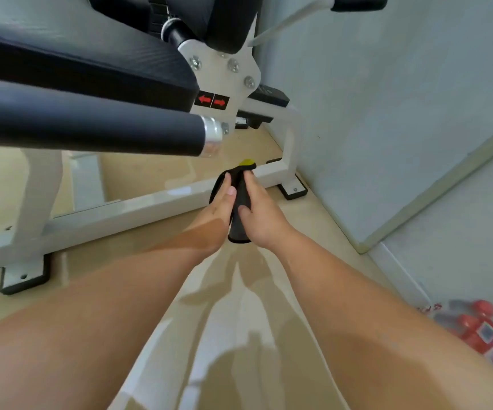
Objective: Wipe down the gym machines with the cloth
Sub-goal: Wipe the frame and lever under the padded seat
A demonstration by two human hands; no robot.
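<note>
Head view: left hand [221, 202] and right hand [264, 217] both grip the dark rolled cloth [237, 230], fingers wrapped round it, just over the machine's white base bar [121, 213]. Best spread it flat first, then wipe with firm strokes toward 8 o'clock.

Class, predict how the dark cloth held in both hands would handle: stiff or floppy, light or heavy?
Probably floppy: the dark cloth bunches into a roll between left hand and right hand. Likely light: neither grip looks strained.
</note>
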